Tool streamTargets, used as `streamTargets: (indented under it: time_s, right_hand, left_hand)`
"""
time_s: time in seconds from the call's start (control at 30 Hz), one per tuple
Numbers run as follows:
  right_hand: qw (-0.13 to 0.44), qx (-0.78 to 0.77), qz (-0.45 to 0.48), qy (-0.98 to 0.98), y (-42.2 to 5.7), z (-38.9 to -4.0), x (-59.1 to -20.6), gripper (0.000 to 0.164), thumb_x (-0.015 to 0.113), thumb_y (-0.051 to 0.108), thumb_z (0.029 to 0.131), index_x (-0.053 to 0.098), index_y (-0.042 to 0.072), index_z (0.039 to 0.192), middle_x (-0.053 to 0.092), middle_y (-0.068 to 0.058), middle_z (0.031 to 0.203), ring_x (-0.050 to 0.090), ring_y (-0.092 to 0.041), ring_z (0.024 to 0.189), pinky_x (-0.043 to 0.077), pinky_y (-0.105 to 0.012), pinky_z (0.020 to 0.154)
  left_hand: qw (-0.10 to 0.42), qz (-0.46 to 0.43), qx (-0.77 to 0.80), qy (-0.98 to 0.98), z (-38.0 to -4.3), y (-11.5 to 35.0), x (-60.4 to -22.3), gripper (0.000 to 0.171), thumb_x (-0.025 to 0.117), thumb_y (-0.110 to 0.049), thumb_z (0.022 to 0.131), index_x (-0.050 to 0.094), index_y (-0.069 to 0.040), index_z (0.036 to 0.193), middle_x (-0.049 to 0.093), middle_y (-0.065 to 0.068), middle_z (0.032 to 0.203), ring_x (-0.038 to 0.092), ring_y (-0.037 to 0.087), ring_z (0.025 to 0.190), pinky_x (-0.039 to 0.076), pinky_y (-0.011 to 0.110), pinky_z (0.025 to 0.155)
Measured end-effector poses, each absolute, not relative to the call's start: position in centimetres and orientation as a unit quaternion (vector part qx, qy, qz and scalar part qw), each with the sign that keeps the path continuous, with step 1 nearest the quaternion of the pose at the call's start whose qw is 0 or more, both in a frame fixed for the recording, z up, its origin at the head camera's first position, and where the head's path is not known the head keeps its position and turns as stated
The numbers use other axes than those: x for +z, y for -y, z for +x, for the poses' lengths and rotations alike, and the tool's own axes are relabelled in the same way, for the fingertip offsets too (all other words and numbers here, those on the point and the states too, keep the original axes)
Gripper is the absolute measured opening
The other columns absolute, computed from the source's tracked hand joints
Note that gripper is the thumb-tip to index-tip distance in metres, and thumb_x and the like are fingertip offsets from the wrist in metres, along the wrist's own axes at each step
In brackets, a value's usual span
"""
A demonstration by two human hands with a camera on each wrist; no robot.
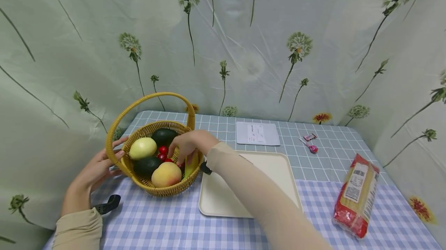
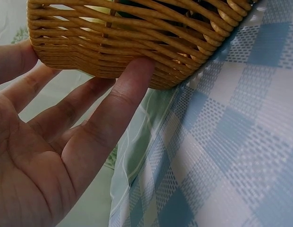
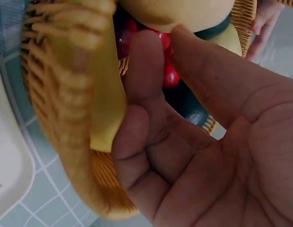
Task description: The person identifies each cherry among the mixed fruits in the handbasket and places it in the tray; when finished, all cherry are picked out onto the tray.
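A wicker basket (image 1: 163, 192) with a tall handle holds a peach (image 1: 166, 175), a pale yellow-green fruit (image 1: 143, 148), two dark green avocado-like fruits (image 1: 147, 166), a long yellow fruit (image 1: 191, 165) and several small red cherry-like fruits (image 3: 171, 75). My left hand (image 1: 99, 166) touches the basket's left side, its fingers fairly straight against the weave. Inside the basket, my right hand (image 1: 189, 143) reaches down between the yellow fruit and the peach. Its thumb and index finger stand apart beside the red fruits, and nothing shows gripped between them.
A cream tray (image 1: 223, 203) lies right of the basket, partly under my right forearm. Behind it is a grey-white packet (image 1: 258, 133). Farther right are a lollipop (image 1: 313, 149), a small wrapped candy (image 1: 309, 137) and a red-and-clear pack of noodles (image 1: 356, 196). A dandelion-print curtain (image 1: 251, 64) hangs behind the table.
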State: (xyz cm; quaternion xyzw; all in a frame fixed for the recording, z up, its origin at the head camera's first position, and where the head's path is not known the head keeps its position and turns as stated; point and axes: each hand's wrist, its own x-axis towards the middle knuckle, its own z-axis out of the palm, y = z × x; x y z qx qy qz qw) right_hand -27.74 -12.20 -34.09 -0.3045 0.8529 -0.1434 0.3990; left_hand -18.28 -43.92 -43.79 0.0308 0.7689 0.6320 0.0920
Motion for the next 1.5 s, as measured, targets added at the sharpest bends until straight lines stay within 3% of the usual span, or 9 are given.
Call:
streamTargets:
  time_s: [0.13, 0.23, 0.43, 0.57, 0.73, 0.97, 1.23, 1.5]
  right_hand:
    - [0.422, -0.122, -0.263, -0.859, 13.2, -27.2, -34.0, 0.054, 0.077, 0.011, 0.099, 0.063, 0.032, 0.146, 0.073, 0.0, 0.113, 0.081, -0.015, 0.09, 0.064, -0.028, 0.082]
    - [0.426, -0.101, -0.246, -0.865, 13.8, -26.8, -33.9, 0.05, 0.075, 0.006, 0.098, 0.064, 0.03, 0.141, 0.076, 0.0, 0.102, 0.081, -0.014, 0.086, 0.064, -0.026, 0.077]
    - [0.414, -0.052, -0.266, -0.869, 14.3, -26.6, -33.9, 0.016, 0.076, 0.006, 0.096, 0.074, 0.018, 0.105, 0.076, 0.001, 0.095, 0.078, -0.011, 0.077, 0.063, -0.024, 0.071]
    - [0.402, -0.009, -0.304, -0.863, 14.5, -26.8, -34.1, 0.011, 0.076, 0.007, 0.096, 0.076, 0.017, 0.092, 0.079, -0.001, 0.092, 0.073, -0.01, 0.071, 0.061, -0.022, 0.069]
    - [0.392, 0.007, -0.312, -0.865, 14.8, -26.9, -34.4, 0.011, 0.079, 0.009, 0.096, 0.076, 0.018, 0.091, 0.08, -0.001, 0.099, 0.071, -0.008, 0.071, 0.059, -0.02, 0.067]
    - [0.393, -0.006, -0.309, -0.866, 14.8, -26.8, -34.4, 0.012, 0.078, 0.006, 0.095, 0.075, 0.015, 0.089, 0.079, -0.003, 0.085, 0.072, -0.011, 0.069, 0.059, -0.022, 0.065]
    - [0.377, -0.03, -0.312, -0.872, 14.4, -26.6, -34.4, 0.016, 0.082, 0.007, 0.094, 0.072, 0.017, 0.086, 0.077, 0.0, 0.092, 0.072, -0.011, 0.076, 0.057, -0.022, 0.067]
    - [0.368, -0.046, -0.324, -0.87, 13.9, -26.4, -34.5, 0.019, 0.08, 0.005, 0.093, 0.07, 0.018, 0.083, 0.07, 0.004, 0.087, 0.069, -0.011, 0.076, 0.053, -0.022, 0.063]
  left_hand:
    - [0.093, 0.032, 0.636, -0.765, -18.2, 43.9, -43.7, 0.064, 0.047, -0.024, 0.116, 0.019, -0.027, 0.174, 0.064, -0.03, 0.126, 0.068, -0.001, 0.111, 0.057, 0.029, 0.086]
    - [0.092, 0.034, 0.641, -0.761, -18.2, 43.9, -43.7, 0.064, 0.048, -0.024, 0.116, 0.02, -0.028, 0.174, 0.064, -0.029, 0.127, 0.068, -0.001, 0.111, 0.057, 0.029, 0.086]
    - [0.093, 0.036, 0.648, -0.755, -18.2, 44.0, -43.6, 0.063, 0.047, -0.023, 0.116, 0.021, -0.028, 0.174, 0.064, -0.029, 0.127, 0.069, -0.001, 0.111, 0.058, 0.029, 0.085]
    - [0.093, 0.036, 0.647, -0.756, -18.1, 43.9, -43.7, 0.064, 0.048, -0.023, 0.116, 0.02, -0.028, 0.174, 0.064, -0.03, 0.127, 0.068, -0.001, 0.112, 0.058, 0.029, 0.086]
    - [0.093, 0.036, 0.64, -0.761, -18.1, 43.8, -43.6, 0.065, 0.048, -0.024, 0.116, 0.019, -0.027, 0.174, 0.063, -0.03, 0.128, 0.068, -0.001, 0.112, 0.058, 0.029, 0.086]
    - [0.091, 0.034, 0.637, -0.765, -18.0, 43.7, -43.5, 0.065, 0.048, -0.025, 0.116, 0.018, -0.026, 0.174, 0.062, -0.03, 0.128, 0.068, -0.002, 0.112, 0.058, 0.029, 0.087]
    - [0.091, 0.034, 0.635, -0.766, -18.1, 43.9, -43.6, 0.065, 0.048, -0.025, 0.116, 0.018, -0.026, 0.174, 0.062, -0.031, 0.128, 0.068, -0.002, 0.112, 0.058, 0.029, 0.087]
    - [0.092, 0.035, 0.634, -0.767, -18.1, 43.8, -43.7, 0.064, 0.048, -0.026, 0.116, 0.019, -0.028, 0.174, 0.061, -0.031, 0.128, 0.067, -0.002, 0.113, 0.058, 0.032, 0.088]
